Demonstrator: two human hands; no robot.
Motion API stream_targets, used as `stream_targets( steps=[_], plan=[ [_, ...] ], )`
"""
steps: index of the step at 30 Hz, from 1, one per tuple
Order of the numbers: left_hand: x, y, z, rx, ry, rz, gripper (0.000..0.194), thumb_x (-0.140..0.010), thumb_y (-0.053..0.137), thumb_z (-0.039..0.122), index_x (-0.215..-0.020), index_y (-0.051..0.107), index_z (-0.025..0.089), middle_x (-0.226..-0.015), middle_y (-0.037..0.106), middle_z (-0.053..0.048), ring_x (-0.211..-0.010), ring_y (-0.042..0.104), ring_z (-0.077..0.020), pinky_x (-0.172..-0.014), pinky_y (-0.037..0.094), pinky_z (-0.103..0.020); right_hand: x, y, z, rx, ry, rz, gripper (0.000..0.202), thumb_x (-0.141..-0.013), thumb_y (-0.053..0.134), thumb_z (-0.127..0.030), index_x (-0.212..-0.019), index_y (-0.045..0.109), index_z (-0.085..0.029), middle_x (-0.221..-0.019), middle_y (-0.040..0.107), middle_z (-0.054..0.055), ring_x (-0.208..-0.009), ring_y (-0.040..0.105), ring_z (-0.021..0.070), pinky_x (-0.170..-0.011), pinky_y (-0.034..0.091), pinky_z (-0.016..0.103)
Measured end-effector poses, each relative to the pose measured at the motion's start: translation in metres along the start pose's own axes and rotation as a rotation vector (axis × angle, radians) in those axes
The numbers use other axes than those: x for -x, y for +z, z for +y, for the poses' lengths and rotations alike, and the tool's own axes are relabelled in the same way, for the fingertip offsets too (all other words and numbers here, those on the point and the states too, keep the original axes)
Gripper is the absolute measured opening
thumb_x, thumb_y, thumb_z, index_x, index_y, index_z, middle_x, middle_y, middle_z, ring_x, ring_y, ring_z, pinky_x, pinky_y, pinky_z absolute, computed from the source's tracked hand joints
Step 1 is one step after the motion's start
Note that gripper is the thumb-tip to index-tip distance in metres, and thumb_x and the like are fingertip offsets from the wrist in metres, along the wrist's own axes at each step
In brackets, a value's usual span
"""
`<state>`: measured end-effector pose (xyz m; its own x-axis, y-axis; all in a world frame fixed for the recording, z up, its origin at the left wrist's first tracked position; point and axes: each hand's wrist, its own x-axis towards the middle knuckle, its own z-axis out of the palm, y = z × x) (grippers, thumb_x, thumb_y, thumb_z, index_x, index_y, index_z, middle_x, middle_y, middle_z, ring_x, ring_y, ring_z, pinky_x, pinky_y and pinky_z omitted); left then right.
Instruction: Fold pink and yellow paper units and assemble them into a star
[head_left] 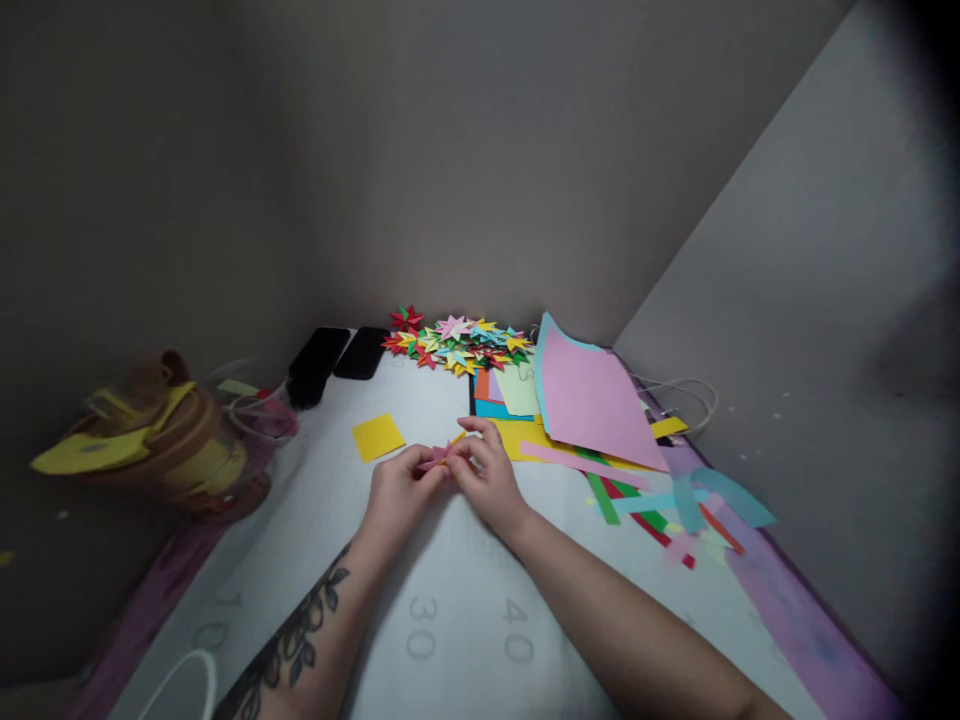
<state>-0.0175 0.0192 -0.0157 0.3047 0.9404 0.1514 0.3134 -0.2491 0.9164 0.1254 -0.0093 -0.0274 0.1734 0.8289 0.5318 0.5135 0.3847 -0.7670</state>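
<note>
Near the middle of the white mat, my left hand (pixel 399 487) pinches a small folded pink and yellow paper piece (pixel 439 456). The fingers of my right hand (pixel 486 472) close on the same piece from the right, with the index finger raised and bent. Its exact folds are partly hidden by the fingertips. A flat yellow paper square (pixel 379 437) lies just beyond my left hand. Behind both hands is a pile of multicoloured folded paper stars (pixel 457 342).
Two black phones (pixel 363 353) lie at the back left. A clay pot (pixel 196 450) with yellow paper stands at the left edge. Large pink sheets (pixel 596 390) lie at the right, with coloured paper strips (pixel 645 510) in front. A white cable (pixel 187 665) loops at the lower left.
</note>
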Motion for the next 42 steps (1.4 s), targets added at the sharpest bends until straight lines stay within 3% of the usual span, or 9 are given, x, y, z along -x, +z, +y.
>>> stream_targets(
  steps=[4, 8, 13, 20, 25, 31, 34, 39, 42],
  plan=[
    [-0.001, 0.001, 0.003, 0.094, -0.060, -0.054, 0.014, -0.070, 0.064, 0.026, -0.074, 0.066, 0.013, -0.070, 0.069, -0.004, -0.064, 0.061, -0.0159, -0.059, 0.045, -0.024, 0.000, 0.006, 0.001, -0.271, 0.239, 0.053, 0.028, -0.073, 0.062, -0.018, -0.098, 0.050, -0.022, -0.087, 0.055, 0.000, -0.079, 0.057, 0.0143, -0.070, 0.049, 0.028],
    [-0.002, 0.001, 0.002, 0.169, -0.115, -0.110, 0.017, -0.070, 0.065, 0.030, -0.073, 0.065, 0.013, -0.068, 0.067, -0.004, -0.063, 0.060, -0.0151, -0.057, 0.044, -0.023, 0.000, 0.008, 0.000, -0.548, 0.448, -0.029, 0.041, -0.075, 0.061, -0.024, -0.109, 0.038, -0.026, -0.064, 0.049, -0.010, -0.042, 0.046, 0.0076, -0.039, 0.039, 0.018],
    [-0.003, 0.001, 0.000, 0.202, -0.146, -0.128, 0.026, -0.075, 0.061, 0.038, -0.072, 0.066, 0.013, -0.064, 0.064, -0.003, -0.058, 0.056, -0.0125, -0.054, 0.040, -0.022, 0.001, 0.006, -0.002, -0.510, 0.473, -0.047, 0.040, -0.075, 0.059, -0.023, -0.110, 0.040, -0.026, -0.064, 0.049, -0.010, -0.036, 0.044, 0.0060, -0.033, 0.036, 0.016],
    [-0.005, 0.000, 0.000, 0.419, -0.230, -0.011, 0.024, -0.072, 0.065, 0.037, -0.074, 0.066, 0.013, -0.061, 0.064, -0.001, -0.055, 0.055, -0.0112, -0.053, 0.040, -0.022, 0.005, 0.012, 0.003, -0.405, 0.282, 0.049, 0.053, -0.072, 0.063, -0.018, -0.119, 0.039, -0.024, -0.102, 0.055, 0.004, -0.085, 0.060, 0.0144, -0.070, 0.053, 0.027],
    [-0.006, 0.001, -0.004, 0.475, -0.216, -0.031, 0.024, -0.072, 0.067, 0.036, -0.077, 0.064, 0.013, -0.070, 0.066, -0.004, -0.062, 0.058, -0.0124, -0.060, 0.044, -0.023, 0.006, 0.014, 0.009, -0.524, 0.391, -0.056, 0.041, -0.075, 0.052, -0.015, -0.112, 0.037, -0.024, -0.083, 0.058, -0.002, -0.065, 0.059, 0.0115, -0.058, 0.050, 0.024],
    [-0.005, 0.001, 0.001, 0.322, -0.168, -0.110, 0.019, -0.067, 0.068, 0.029, -0.076, 0.063, 0.012, -0.063, 0.061, 0.000, -0.056, 0.053, -0.0113, -0.053, 0.038, -0.021, 0.005, 0.006, 0.009, -0.345, 0.306, -0.059, 0.037, -0.070, 0.052, -0.010, -0.104, 0.041, -0.022, -0.080, 0.057, -0.002, -0.070, 0.060, 0.0129, -0.064, 0.049, 0.026],
    [-0.005, -0.001, 0.002, 0.204, -0.151, -0.126, 0.020, -0.068, 0.065, 0.032, -0.069, 0.066, 0.012, -0.057, 0.059, 0.000, -0.056, 0.053, -0.0130, -0.053, 0.037, -0.022, 0.005, 0.002, 0.006, -0.245, 0.204, -0.065, 0.035, -0.072, 0.053, -0.011, -0.104, 0.043, -0.022, -0.084, 0.056, 0.000, -0.075, 0.060, 0.0146, -0.066, 0.050, 0.028],
    [-0.006, -0.004, 0.001, 0.110, -0.093, -0.048, 0.020, -0.071, 0.062, 0.031, -0.073, 0.072, 0.014, -0.064, 0.066, -0.003, -0.060, 0.057, -0.0153, -0.056, 0.040, -0.023, 0.006, -0.005, -0.004, 0.044, -0.132, 0.101, 0.023, -0.075, 0.056, -0.012, -0.095, 0.049, -0.023, -0.105, 0.052, 0.008, -0.105, 0.051, 0.0233, -0.090, 0.043, 0.043],
    [-0.006, -0.004, -0.002, 0.066, -0.027, -0.030, 0.017, -0.072, 0.062, 0.028, -0.076, 0.073, 0.016, -0.069, 0.069, -0.003, -0.064, 0.059, -0.0161, -0.058, 0.042, -0.024, 0.006, -0.007, -0.008, 0.105, -0.159, 0.059, 0.020, -0.078, 0.056, -0.013, -0.095, 0.054, -0.023, -0.107, 0.050, 0.008, -0.108, 0.049, 0.0244, -0.093, 0.041, 0.045]
  ],
)
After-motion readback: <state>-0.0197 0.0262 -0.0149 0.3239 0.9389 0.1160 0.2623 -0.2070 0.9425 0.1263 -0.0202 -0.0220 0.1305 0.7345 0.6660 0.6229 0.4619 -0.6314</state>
